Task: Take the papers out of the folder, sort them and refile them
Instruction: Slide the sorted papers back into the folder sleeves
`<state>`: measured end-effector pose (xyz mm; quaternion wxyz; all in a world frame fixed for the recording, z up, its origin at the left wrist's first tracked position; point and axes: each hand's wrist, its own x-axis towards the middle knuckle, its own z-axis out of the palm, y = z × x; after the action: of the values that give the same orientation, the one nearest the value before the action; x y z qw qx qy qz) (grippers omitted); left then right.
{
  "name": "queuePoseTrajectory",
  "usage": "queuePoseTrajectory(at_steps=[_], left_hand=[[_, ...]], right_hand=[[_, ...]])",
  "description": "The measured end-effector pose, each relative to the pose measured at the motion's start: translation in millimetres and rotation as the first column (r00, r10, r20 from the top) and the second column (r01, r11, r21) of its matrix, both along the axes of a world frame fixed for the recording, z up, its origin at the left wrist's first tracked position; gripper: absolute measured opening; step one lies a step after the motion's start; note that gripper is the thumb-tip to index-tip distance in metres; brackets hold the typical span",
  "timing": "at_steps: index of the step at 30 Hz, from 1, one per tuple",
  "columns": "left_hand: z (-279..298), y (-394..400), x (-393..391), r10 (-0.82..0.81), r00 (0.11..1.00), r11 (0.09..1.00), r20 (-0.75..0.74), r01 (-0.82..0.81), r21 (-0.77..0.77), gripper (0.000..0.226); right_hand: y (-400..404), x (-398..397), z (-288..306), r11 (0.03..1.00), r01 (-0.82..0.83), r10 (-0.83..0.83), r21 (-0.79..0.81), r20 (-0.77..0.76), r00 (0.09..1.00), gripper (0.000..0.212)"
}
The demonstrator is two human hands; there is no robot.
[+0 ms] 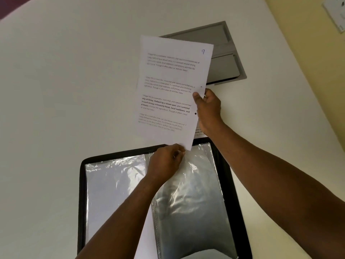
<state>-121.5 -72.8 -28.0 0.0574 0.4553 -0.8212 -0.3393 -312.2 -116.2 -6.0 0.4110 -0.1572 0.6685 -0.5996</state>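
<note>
Pinching the near corner of a printed sheet point(168, 94), the left hand point(166, 161) has its fingers point(178, 149) clamped on the paper, while the right hand point(209, 109) grips the right edge, thumb on the front and the rest curled behind. The sheet hangs in the air above the far edge of the folder point(235, 184), well off the table point(65, 90). It is white, punched with two holes along its right side, carries four blocks of text and a handwritten 9 at the top right. Judging by the plastic sleeves point(190, 193) lying open and apparently unfilled, and by another page point(199, 132) peeking out beneath the right wrist, removal or sorting seems under way; refiling looks mostly ahead.
</note>
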Motion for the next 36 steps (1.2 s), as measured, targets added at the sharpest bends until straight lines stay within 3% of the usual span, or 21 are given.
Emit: queuePoseTrajectory(at_steps=[7, 12, 14, 18, 28, 36], left_hand=[[-0.2, -5.2, -3.3, 0.007, 1.0, 1.0, 0.012, -0.007, -0.009, 0.016], [-0.4, -14.1, 5.8, -0.029, 0.998, 0.996, 0.058, 0.024, 0.09, 0.027], [-3.0, -20.0, 10.0, -0.061, 0.993, 0.992, 0.099, 0.05, 0.112, 0.019], [-2.5, -26.1, 8.6, -0.057, 0.997, 0.986, 0.043, 0.05, 0.158, 0.005], [-10.1, -25.2, 2.8, -0.077, 0.997, 0.973, -0.002, 0.076, 0.219, 0.006], [-12.3, -15.0, -30.9, -0.145, 0.989, 0.963, 0.008, 0.139, 0.232, 0.009]], right_hand=[[7.1, -20.2, 7.0, 0.957, -0.26, 0.284, 0.125, -0.241, 0.928, 0.018], [-1.0, -32.6, 9.8, 0.921, -0.358, 0.385, 0.155, -0.208, 0.899, 0.023], [-4.9, -33.8, 10.1, 0.908, -0.39, 0.413, 0.153, -0.182, 0.892, 0.027], [-11.4, -25.6, 5.9, 0.891, -0.43, 0.446, 0.143, -0.112, 0.888, 0.029], [-15.4, -32.1, 1.1, 0.828, -0.477, 0.529, 0.295, -0.128, 0.839, 0.026], [-24.0, -42.5, 6.9, 0.74, -0.537, 0.629, 0.405, -0.131, 0.766, 0.036]])
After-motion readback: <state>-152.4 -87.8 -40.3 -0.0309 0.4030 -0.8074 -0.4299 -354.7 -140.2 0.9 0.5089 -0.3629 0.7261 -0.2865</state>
